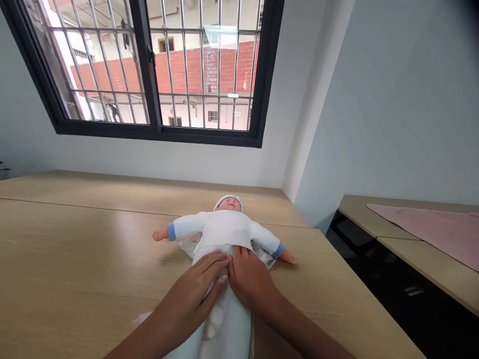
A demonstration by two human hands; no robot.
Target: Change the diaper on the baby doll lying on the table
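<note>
The doll (224,230) lies on the table (93,259), left hand (200,281) over its trousers (237,326), thumb parted; right hand (250,276) at its shirt (229,222), grip unclear. The shirt seems soft and light, best held by its hem (214,245).

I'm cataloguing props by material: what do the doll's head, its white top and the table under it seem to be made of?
Doll's head: probably vinyl or soft plastic, judging by its smooth, moulded-looking features.
White top: fabric, perhaps cotton, matte and lying softly over the body.
Table: wood or wood-look laminate, pale, with faint grain and a soft sheen; which one isn't clear.
</note>
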